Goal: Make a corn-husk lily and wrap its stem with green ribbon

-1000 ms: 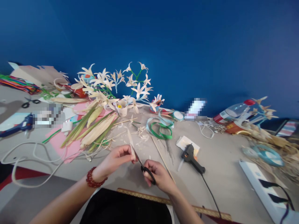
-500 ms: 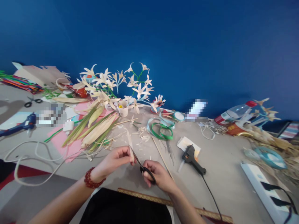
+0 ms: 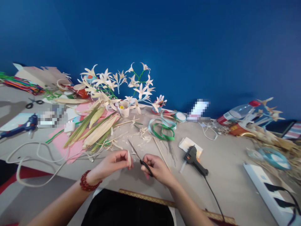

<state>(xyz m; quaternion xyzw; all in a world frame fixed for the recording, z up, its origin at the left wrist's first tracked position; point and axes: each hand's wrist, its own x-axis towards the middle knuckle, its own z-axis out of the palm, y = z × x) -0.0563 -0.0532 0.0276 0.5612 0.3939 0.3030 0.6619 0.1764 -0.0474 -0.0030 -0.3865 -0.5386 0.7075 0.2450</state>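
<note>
Above the tabletop (image 3: 230, 175), our left hand (image 3: 118, 160) pinches a pale husk strip (image 3: 129, 159) between thumb and fingers; our right hand (image 3: 157, 168) curls around black-handled scissors (image 3: 146, 167).

Head-worn view, forward and down

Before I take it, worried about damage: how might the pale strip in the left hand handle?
The pale strip looks straight in the left hand, so it may be slightly stiff. It seems thin, so probably light and perhaps easily torn.
</note>
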